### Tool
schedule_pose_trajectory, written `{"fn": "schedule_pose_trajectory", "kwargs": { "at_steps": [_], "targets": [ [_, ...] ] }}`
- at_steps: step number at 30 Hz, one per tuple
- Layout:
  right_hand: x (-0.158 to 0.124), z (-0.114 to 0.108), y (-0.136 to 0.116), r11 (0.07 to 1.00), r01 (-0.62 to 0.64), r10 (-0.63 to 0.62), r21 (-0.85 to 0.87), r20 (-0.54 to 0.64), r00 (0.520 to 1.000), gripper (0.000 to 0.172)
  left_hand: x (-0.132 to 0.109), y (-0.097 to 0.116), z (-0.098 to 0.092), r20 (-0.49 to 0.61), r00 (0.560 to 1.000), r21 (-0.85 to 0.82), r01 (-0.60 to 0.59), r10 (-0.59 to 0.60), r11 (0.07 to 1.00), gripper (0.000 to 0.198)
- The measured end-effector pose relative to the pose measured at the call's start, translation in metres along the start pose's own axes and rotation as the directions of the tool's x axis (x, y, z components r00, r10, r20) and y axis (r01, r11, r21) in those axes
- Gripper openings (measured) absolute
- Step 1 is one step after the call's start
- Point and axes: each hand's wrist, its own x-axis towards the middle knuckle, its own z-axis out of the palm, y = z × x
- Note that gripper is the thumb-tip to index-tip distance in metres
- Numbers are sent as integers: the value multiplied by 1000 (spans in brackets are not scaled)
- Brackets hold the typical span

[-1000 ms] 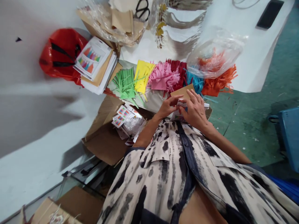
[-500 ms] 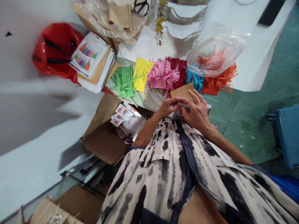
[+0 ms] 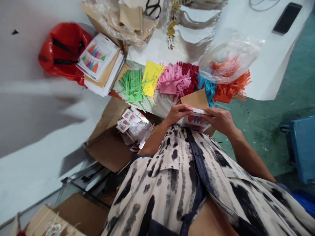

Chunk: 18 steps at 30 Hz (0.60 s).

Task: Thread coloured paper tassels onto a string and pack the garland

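At the table's near edge, close to my body, my left hand [image 3: 177,114] pinches one end of a narrow white paper strip [image 3: 199,111], which looks like a folded edge. The fingers of my right hand [image 3: 221,120] are closed on its other end. Just under the strip, a printed card [image 3: 196,121] shows a colourful tassel picture; I cannot tell whether the two are joined. A brown card [image 3: 196,99] lies right beyond the fingers. Bundles of fringed paper are lined up behind it: green [image 3: 133,85], yellow [image 3: 152,78], pink [image 3: 173,78], dark red [image 3: 189,73], blue [image 3: 207,86] and orange [image 3: 231,88].
Printed cards are stacked [image 3: 98,57] beside a red bag [image 3: 61,49] at left. An open cardboard box [image 3: 108,144] below holds small printed cards. Clear plastic [image 3: 231,62] covers part of the orange fringe. A black phone [image 3: 287,18] and scissors [image 3: 153,8] lie farther back.
My right hand has moved right and down, from over the paper to the strip's right end. More of the white strip and printed card shows now. My left hand stays nearly in place.
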Motion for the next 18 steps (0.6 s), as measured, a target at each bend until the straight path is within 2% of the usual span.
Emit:
{"fn": "schedule_pose_trajectory", "kwargs": {
  "at_steps": [4,7,10,13,15,16,17,18],
  "targets": [
    [-3,-10,2,996,85,-85,19,-16,996,45,-12,3,23,-123,992,-24,-15,12,1000,38],
    [-9,-19,1,978,207,-208,-12,-51,977,39,-30,17,41,-234,971,-24,-48,41,999,27],
    [-16,-21,4,938,346,-345,21,-43,938,27,-57,36,60,-219,971,36,-86,92,996,33],
    [-19,-16,3,889,450,-451,82,0,892,18,-91,41,76,-241,965,41,-96,103,995,22],
    [-17,-11,-4,833,537,-544,132,20,839,16,-116,35,82,-310,942,7,-131,127,991,19],
    [-14,-9,-9,788,594,-606,160,36,795,15,-129,30,84,-348,927,-3,-147,137,989,18],
    [-10,-6,-16,726,663,-681,182,63,729,15,-143,24,86,-382,913,-7,-158,143,987,17],
    [-7,-4,-25,649,737,-759,192,92,645,16,-155,19,87,-416,898,-6,-162,145,987,19]
  ]
}}
